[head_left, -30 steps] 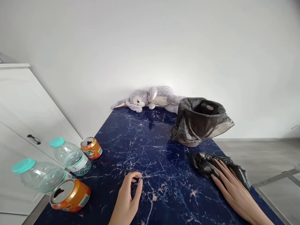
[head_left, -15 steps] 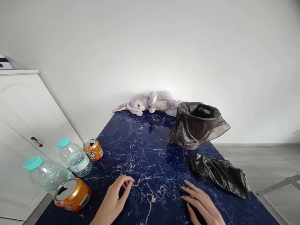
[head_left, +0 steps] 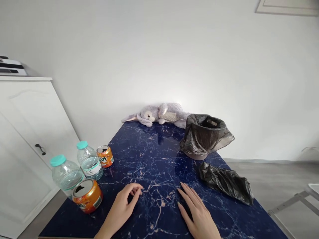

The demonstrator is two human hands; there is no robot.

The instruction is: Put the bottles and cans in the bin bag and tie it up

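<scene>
Worktop before me: left hand curled, fingers perhaps meeting thumb, I can't tell; right hand palm down, fingers nearly together, thumb apart. Loose bag lies to its right; nearer can, left, could topple if nudged.

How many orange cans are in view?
2. The nearer can stands left of the left hand; the farther can stands right of the farther bottle. Any inside the bag-lined bin would be hidden.

Bare hands at blue table, between orange cans and crumpled bag
</scene>
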